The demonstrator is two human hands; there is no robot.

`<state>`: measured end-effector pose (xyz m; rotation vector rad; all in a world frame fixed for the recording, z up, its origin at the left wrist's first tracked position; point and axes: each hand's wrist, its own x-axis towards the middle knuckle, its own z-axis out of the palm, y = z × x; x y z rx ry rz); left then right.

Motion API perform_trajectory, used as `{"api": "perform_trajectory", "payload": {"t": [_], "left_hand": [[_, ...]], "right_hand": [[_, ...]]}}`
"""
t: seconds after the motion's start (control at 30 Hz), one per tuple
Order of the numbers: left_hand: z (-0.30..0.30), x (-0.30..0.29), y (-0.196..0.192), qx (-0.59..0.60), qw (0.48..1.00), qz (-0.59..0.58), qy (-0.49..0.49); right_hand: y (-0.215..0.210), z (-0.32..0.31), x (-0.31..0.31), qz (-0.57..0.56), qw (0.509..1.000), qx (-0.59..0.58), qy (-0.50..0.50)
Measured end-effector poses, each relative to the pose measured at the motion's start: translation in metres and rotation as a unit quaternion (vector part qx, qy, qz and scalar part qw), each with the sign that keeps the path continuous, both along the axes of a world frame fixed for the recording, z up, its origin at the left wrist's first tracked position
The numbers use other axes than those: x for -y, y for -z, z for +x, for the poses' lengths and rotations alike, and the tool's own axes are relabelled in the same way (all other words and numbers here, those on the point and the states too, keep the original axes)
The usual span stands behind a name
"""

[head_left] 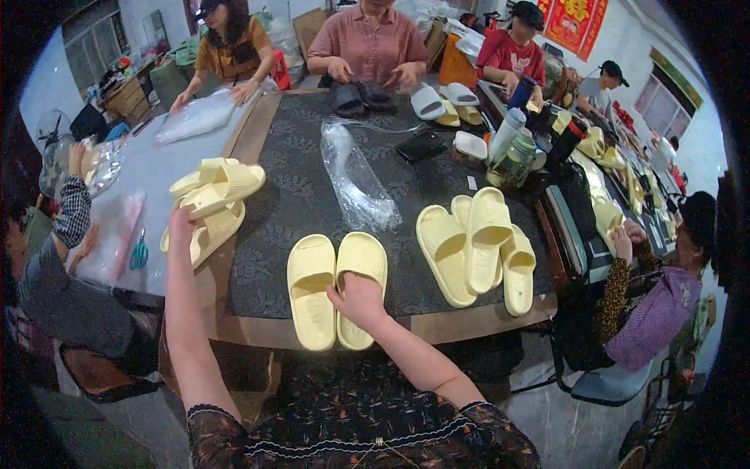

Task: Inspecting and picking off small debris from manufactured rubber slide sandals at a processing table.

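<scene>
A pair of pale yellow slide slippers (312, 293) lies side by side at the table's near edge, toes pointing away. My right hand (361, 302) is closed on the right slipper of that pair, fingers reaching in under its strap and thumb at the inner edge. Farther left, my left hand (181, 224) grips a slipper in a heap of yellow slippers (226, 187); its fingertips are partly hidden. Another group of yellow slippers (488, 234), some leaning on others, rests to the right.
A clear plastic bag (351, 176) lies mid-table on the dark patterned cover (281, 148). Bottles (512, 156), a black phone-like item (420, 146) and grey slippers (427, 102) stand or lie farther back. Teal scissors (139, 252) lie left. Co-workers sit or stand around the tables.
</scene>
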<state>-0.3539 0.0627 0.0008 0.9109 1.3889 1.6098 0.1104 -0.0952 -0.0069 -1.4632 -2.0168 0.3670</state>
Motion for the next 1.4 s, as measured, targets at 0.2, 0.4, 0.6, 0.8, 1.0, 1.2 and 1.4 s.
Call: {"api": "perform_trajectory", "payload": {"t": [0.2,0.4,0.6,0.8,1.0,1.2,1.4], "left_hand": [[0.032,0.049,-0.026,0.214,0.957,0.183,0.065],[0.107,0.127,-0.042,0.243,0.95,0.15,0.126],[0.172,0.19,-0.049,0.222,0.969,0.072,0.082],[0.205,0.198,-0.071,0.175,0.976,0.122,0.035],[0.248,0.206,-0.096,0.087,0.964,0.246,0.053],[0.291,0.219,-0.103,0.036,0.95,0.309,0.029],[0.331,0.228,-0.09,-0.217,0.929,0.297,0.041]], "right_hand": [[-0.001,-0.002,0.0,-0.026,1.0,0.002,-0.003],[-0.005,0.025,0.02,0.03,0.984,-0.173,-0.01],[-0.049,0.105,0.047,0.245,0.954,-0.174,0.0],[-0.072,0.22,0.036,0.254,0.924,-0.129,0.254],[-0.062,0.35,-0.012,0.134,0.925,-0.149,0.321],[-0.06,0.405,-0.049,0.007,0.929,-0.105,0.354],[-0.065,0.35,-0.04,0.175,0.895,0.04,0.409]]}}
